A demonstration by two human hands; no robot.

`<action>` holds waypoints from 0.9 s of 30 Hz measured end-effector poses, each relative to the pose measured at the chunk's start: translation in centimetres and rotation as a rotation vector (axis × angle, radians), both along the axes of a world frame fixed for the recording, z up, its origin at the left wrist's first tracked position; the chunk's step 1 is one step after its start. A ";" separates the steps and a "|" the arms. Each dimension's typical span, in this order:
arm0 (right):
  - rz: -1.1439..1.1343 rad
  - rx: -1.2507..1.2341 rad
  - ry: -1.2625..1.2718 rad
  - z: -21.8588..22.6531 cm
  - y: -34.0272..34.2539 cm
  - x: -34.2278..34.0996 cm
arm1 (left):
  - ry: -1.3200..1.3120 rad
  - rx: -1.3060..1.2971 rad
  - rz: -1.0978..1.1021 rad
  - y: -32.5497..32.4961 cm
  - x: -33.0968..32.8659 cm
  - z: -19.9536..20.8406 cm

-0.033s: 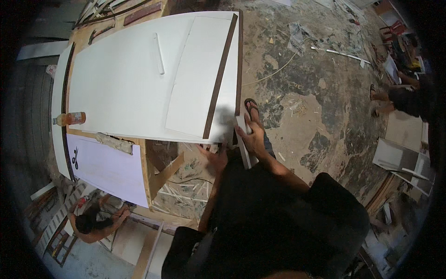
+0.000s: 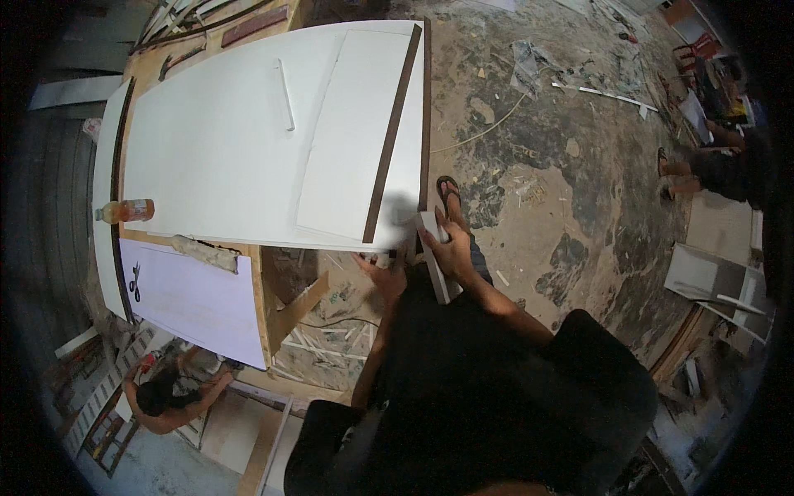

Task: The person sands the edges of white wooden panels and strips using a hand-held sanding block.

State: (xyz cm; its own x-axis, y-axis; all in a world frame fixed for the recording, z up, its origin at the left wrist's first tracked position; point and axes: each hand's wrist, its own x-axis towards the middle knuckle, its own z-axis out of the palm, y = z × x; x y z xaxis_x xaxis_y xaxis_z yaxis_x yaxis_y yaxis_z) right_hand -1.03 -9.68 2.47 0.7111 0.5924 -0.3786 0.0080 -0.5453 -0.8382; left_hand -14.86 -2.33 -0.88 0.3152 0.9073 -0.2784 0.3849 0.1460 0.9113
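A large white board point(image 2: 223, 140) lies on the bench, with a thinner white panel point(image 2: 339, 132) and a dark brown strip point(image 2: 392, 132) on top near its right end. My right hand point(image 2: 453, 250) is closed around a pale, narrow block point(image 2: 440, 269) at the board's near right corner, thumb on one side. My left hand point(image 2: 387, 278) is curled up against the board's near edge, beside that corner. Something small, whitish and dark, shows at its fingers, too hidden to name. A blurred dark patch covers the corner between the hands.
A white stick point(image 2: 284, 95) lies on the board. To the left are an orange drink bottle point(image 2: 126, 211) and black scissors point(image 2: 135, 283). A person point(image 2: 169, 401) crouches lower left; another person point(image 2: 728, 178) is at far right. Scraps litter the floor point(image 2: 538, 231).
The pale block and my right hand have shifted slightly toward me, and the block's far end sits a little lower. My left hand stays almost in place.
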 end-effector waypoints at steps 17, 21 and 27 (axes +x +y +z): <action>-0.391 0.419 0.575 -2.6 -2.7 6.1 | 0.836 0.619 -0.367 11.2 -1.3 4.7; -0.337 0.455 0.796 -0.4 -0.2 10.3 | 0.920 0.534 -0.412 12.0 0.4 6.7; 0.007 0.652 1.133 -3.7 7.8 12.6 | 1.021 0.453 -0.384 10.4 2.6 10.8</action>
State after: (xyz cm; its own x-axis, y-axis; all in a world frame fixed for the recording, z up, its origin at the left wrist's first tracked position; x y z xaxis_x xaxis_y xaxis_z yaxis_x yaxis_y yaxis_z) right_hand 11.55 -1.89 -1.20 0.1849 0.8955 -0.4048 -0.8712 -0.0413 -0.4893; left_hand -12.22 8.07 9.92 0.4065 0.8825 -0.2366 0.9136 -0.3953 0.0953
